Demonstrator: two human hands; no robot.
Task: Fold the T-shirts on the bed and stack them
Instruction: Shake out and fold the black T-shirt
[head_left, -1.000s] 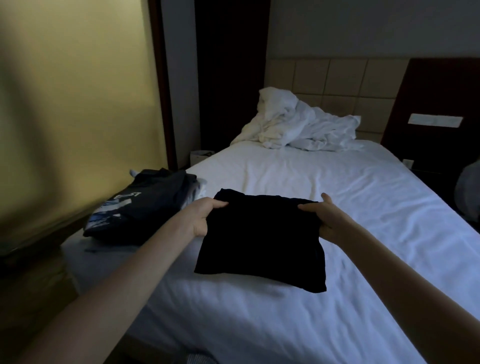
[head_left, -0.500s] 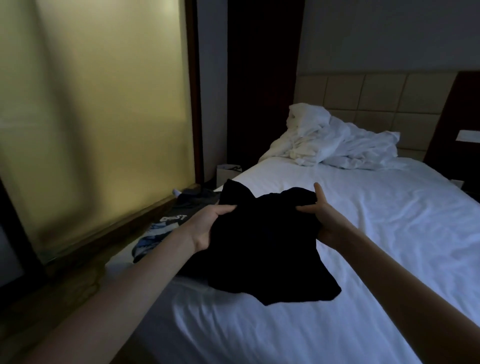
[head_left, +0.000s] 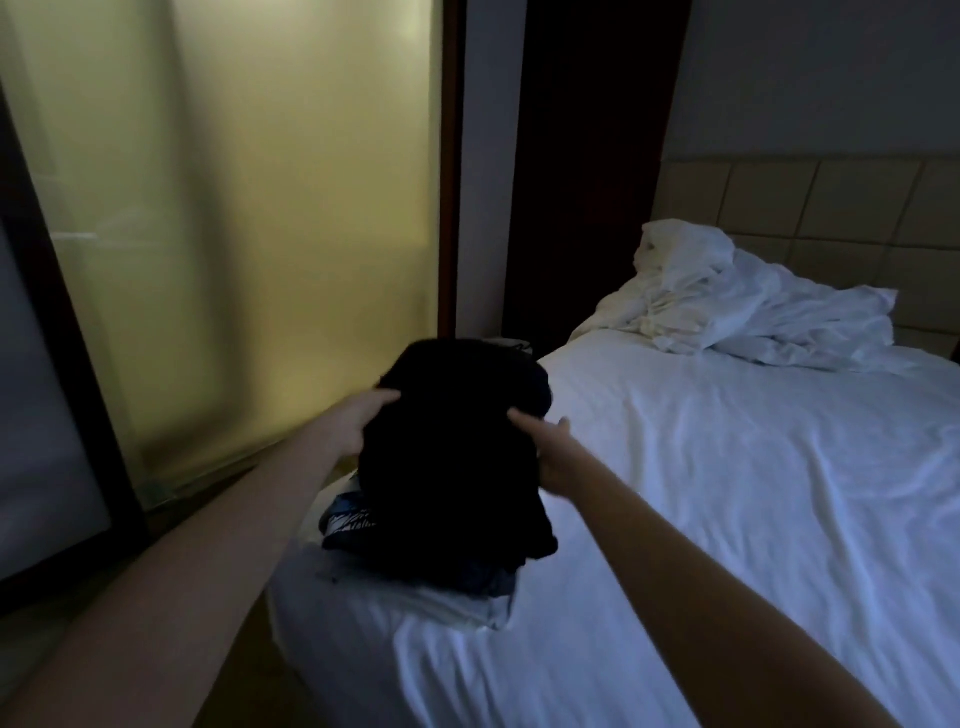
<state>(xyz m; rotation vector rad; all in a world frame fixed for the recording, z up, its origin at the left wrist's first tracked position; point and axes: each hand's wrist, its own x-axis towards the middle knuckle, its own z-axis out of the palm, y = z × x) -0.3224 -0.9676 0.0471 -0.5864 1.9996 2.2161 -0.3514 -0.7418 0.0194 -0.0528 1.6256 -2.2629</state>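
Your left hand (head_left: 358, 427) grips the left edge of the folded black T-shirt (head_left: 452, 457), thumb on top. Your right hand (head_left: 546, 453) pinches the right edge the same way, so both are closed on cloth, neither free. The shirt sits over the stack (head_left: 349, 520) of folded shirts at the near left corner of the bed (head_left: 727, 519); I can't tell whether its underside touches the pile yet. Main risk: the pile is right at the mattress edge, beside the frosted glass panel (head_left: 234, 208), so a drop biased left likely tips the top layers onto the floor. Second: the shirt's near right corner droops below your right hand, which suggests a loose fold. Release unevenly and it probably opens or lands skewed. Third: it's black on dark in this light, so edges are hard to read and alignment is guesswork; the printed shirt below shows only a strip at the left. Lower flat, let go both sides together, bias toward bed centre. The crumpled white bedding (head_left: 727, 306) by the headboard is well apart, no issue.
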